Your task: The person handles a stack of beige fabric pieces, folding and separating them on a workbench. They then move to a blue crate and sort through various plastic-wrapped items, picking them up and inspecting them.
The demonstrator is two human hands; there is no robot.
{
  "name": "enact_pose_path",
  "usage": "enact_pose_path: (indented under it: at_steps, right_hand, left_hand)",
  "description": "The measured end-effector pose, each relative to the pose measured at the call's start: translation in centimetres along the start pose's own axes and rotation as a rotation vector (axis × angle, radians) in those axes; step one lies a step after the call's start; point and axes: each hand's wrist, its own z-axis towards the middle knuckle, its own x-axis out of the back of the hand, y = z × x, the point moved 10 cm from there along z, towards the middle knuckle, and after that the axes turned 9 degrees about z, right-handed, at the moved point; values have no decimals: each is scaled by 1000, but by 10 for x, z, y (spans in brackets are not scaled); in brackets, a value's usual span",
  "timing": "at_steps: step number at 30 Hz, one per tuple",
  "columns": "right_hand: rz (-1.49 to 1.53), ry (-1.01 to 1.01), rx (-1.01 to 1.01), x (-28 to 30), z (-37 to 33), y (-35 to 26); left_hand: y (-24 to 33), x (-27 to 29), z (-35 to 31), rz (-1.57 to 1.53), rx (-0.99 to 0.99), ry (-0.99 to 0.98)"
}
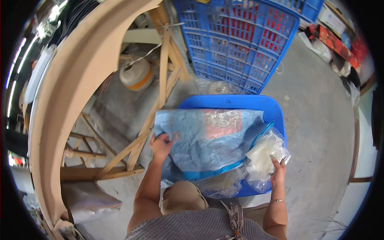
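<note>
A large light-blue woven sack point(192, 140), with a reddish printed panel, lies spread across a blue plastic tub point(229, 101). My left hand point(161, 146) is closed on the sack's left edge, its fingers curled over the material. At the tub's right side, my right hand point(278, 171) grips a clear plastic bag point(265, 155) with white, thin, crumpled pieces in it. This bag rests against the sack's bright blue hem. More clear plastic point(222, 183) shows under the sack's near edge. The sack hides most of the tub's inside.
Beyond the tub stands a tall blue lattice crate point(240, 48) with red things behind its bars. Wooden trestle legs point(164, 68) and a curved tan board edge point(80, 68) rise at left. A white container with an orange band point(137, 75) sits below. Assorted goods point(336, 48) lie far right.
</note>
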Motion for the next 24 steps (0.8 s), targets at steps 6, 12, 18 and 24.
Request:
enact_pose_path:
  at_steps: [6,12,18,24]
  right_hand:
    - [42,36,-13,-5,18,18]
    - [128,195,11,3,26,9]
    - [263,156,122,-9,23,-13]
    - [451,174,132,-15,-16,-33]
  left_hand:
    - [106,0,-42,27,-282,-125]
    - [191,54,31,-509,-425,-293]
    - [169,148,155,-1498,-54,-54]
    - [185,143,4,-432,-646,352]
